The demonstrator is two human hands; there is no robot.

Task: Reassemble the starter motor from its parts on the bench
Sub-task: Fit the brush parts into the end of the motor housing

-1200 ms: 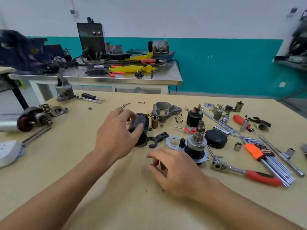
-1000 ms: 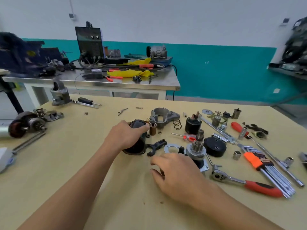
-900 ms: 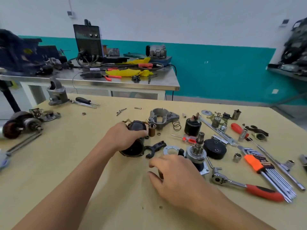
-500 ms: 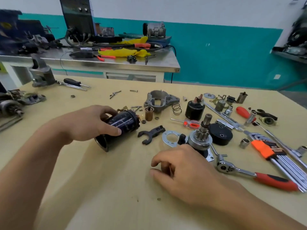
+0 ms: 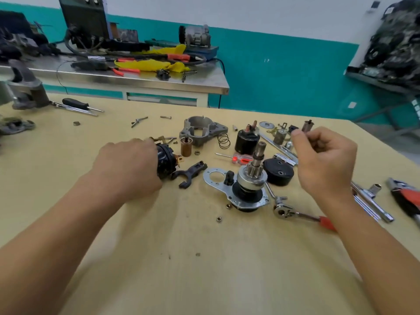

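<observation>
My left hand [image 5: 129, 164] grips the black cylindrical motor housing [image 5: 166, 161], which lies on its side on the yellow bench [image 5: 204, 269]. My right hand [image 5: 325, 160] is raised over the parts at the right, fingers curled in a pinch on a small part that is mostly hidden. Between the hands lie the black shift fork [image 5: 191, 173] and the pinion gear assembly [image 5: 250, 178], upright on its metal plate. Behind are the aluminium nose housing [image 5: 202, 130], a copper sleeve [image 5: 186, 146], a spring [image 5: 223, 140], the black solenoid [image 5: 246, 142] and a black end cap [image 5: 278, 171].
A red-handled ratchet [image 5: 295, 214], a small red screwdriver [image 5: 241, 158], sockets and a T-wrench [image 5: 372, 196] lie at the right. Loose nuts [image 5: 219, 219] sit near the plate. A vise [image 5: 25, 92] and screwdriver [image 5: 77, 103] are far left. A cluttered steel table [image 5: 136, 80] stands behind.
My left hand took hold of the motor housing and tipped it onto its side. My right hand lifted off the bench and moved up and to the right.
</observation>
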